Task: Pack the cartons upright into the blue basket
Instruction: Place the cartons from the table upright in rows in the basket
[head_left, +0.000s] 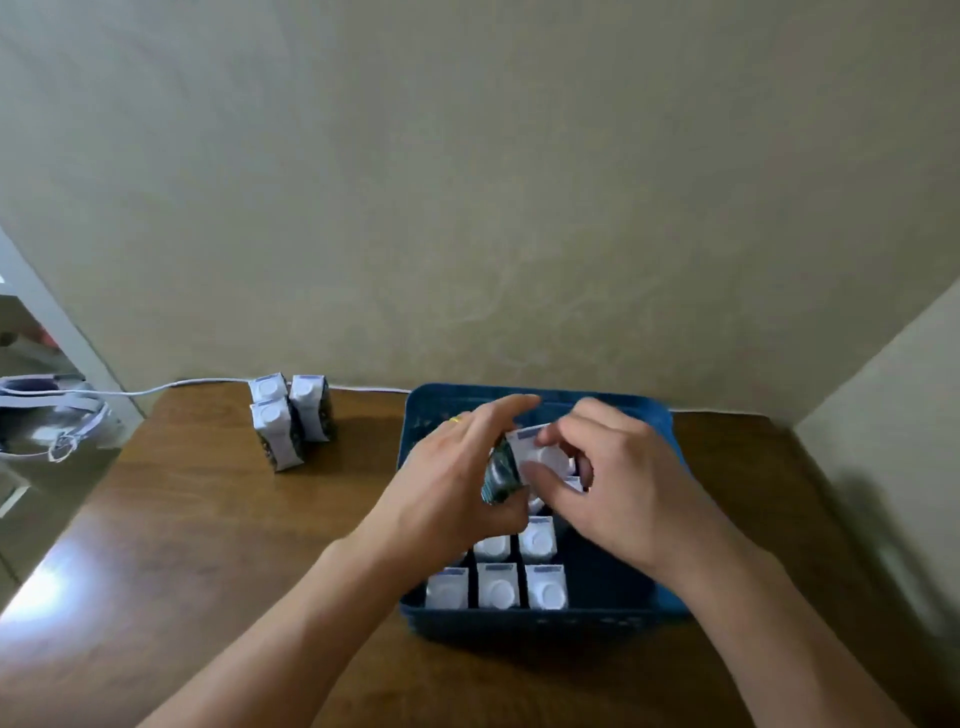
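The blue basket (540, 626) sits on the wooden table against the wall. Several white-topped cartons (498, 587) stand upright inside it near its front wall. Over the basket's middle, my left hand (457, 478) grips the dark patterned side of one carton (524, 457), which is tilted. My right hand (618, 483) holds the same carton's white top from the right. Three more cartons (291, 421) stand upright on the table to the left of the basket. My hands hide the basket's middle rows.
A white cable (171, 387) runs along the table's back edge by the wall. A grey bag with straps (47, 415) lies off the table's left corner. A side wall (883, 415) closes the right.
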